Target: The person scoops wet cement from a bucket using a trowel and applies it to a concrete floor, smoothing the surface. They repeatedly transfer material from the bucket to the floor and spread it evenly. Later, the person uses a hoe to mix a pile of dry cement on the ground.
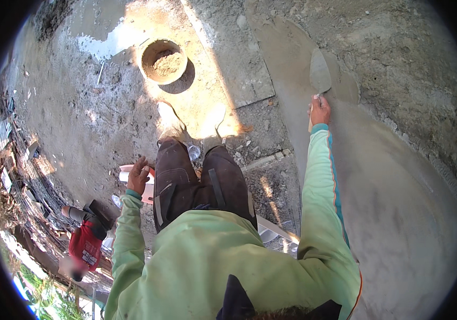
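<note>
My right hand (pixel 320 111) is wrapped round the handle of a pointed trowel (pixel 320 72). The trowel's grey blade lies flat against a strip of wet, smoothed mortar (pixel 287 45), pointing away from me. Low at my left side hangs my left hand (pixel 138 176), its fingers loosely bent and a little apart, with nothing seen in them. Just behind that hand, beside my left leg, is a pink and white object (pixel 147 198), mostly hidden, whose kind I cannot make out.
A round bucket (pixel 163 61) with some mortar stands ahead of my feet. A flat grey slab (pixel 247 80) lies between it and the wet strip. At far left, a person in a red shirt (pixel 85 245) is near piled debris (pixel 31 176). A plank (pixel 276 228) lies by my right leg.
</note>
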Available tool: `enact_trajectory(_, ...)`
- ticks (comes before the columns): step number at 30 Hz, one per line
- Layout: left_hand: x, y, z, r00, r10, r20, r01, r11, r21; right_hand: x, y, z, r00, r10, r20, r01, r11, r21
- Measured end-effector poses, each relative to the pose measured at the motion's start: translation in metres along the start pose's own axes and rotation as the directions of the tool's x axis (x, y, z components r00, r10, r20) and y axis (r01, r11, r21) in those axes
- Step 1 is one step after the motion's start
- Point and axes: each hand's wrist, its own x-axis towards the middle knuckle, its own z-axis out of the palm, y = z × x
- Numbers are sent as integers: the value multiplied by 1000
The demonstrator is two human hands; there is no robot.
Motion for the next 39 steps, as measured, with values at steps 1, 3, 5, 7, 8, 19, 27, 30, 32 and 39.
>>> enact_trajectory(1,-2,0,0,1000,0,20,-1,1000,27,14,-3,12,1000,4,7,-4,999,-35)
enact_trajectory(3,-9,-9,2,999,-38,4,38,999,23,35,-8,31,1000,-21,-4,21,990,-140)
enact_trajectory(5,-22,-15,4,996,-84,-2,84,996,32,46,1,43,999,-11,-32,6,986,-168)
enact_trajectory(7,-28,-19,3,990,-137,-16,138,990,26,47,15,41,996,-39,-82,15,963,-268)
enact_trajectory(8,-30,-28,3,987,-157,-21,157,987,30,48,33,35,991,-73,-113,28,934,-357)
enact_trajectory(19,-42,-87,24,991,-126,-43,122,989,-83,-67,103,-31,976,-10,-216,-118,814,-568)
enact_trajectory(27,-25,-32,5,999,28,-21,-22,973,231,-57,19,-60,955,-153,-254,82,960,-268)
enact_trajectory(30,-8,-40,-22,986,134,-98,-90,925,368,-94,26,-71,914,-191,-358,183,981,-58)
enact_trajectory(32,1,-17,-33,988,125,-94,-89,943,320,-112,46,-70,885,-175,-430,256,957,137)
enact_trajectory(39,82,-71,-81,994,35,103,-59,967,247,-179,8,26,990,-22,-137,48,980,192)
